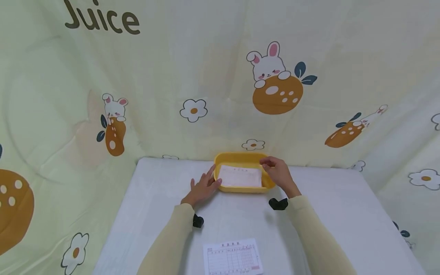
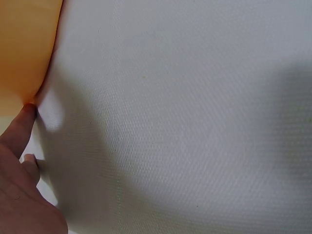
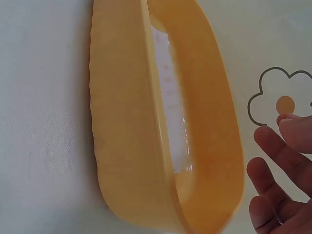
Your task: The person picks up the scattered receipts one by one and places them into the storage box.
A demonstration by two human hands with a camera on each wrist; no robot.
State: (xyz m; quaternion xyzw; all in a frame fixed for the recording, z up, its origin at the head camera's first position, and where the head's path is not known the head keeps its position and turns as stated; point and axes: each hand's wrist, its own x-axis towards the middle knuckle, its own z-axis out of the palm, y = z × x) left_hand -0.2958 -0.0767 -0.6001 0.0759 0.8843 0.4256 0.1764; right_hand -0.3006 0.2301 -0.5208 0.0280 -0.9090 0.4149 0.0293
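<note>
A yellow plastic basket (image 1: 242, 189) with rounded corners stands at the far edge of the table. Inside it lies a white printed slip of paper (image 1: 240, 177), also visible through the basket's opening in the right wrist view. My left hand (image 1: 203, 187) touches the basket's left end with its fingers spread, and in the left wrist view a fingertip (image 2: 28, 111) meets the lower edge of the basket wall. Over the basket's right end is my right hand (image 1: 279, 173), its fingers loosely bent and nothing between them. The right wrist view shows these fingers (image 3: 268, 178) beside the basket.
Nearer to me on the white table (image 1: 316, 206) lies a printed form (image 1: 233, 256) with a ruled grid. A pale curtain (image 1: 213, 68) with rabbit and flower prints hangs right behind the table's far edge and along both sides.
</note>
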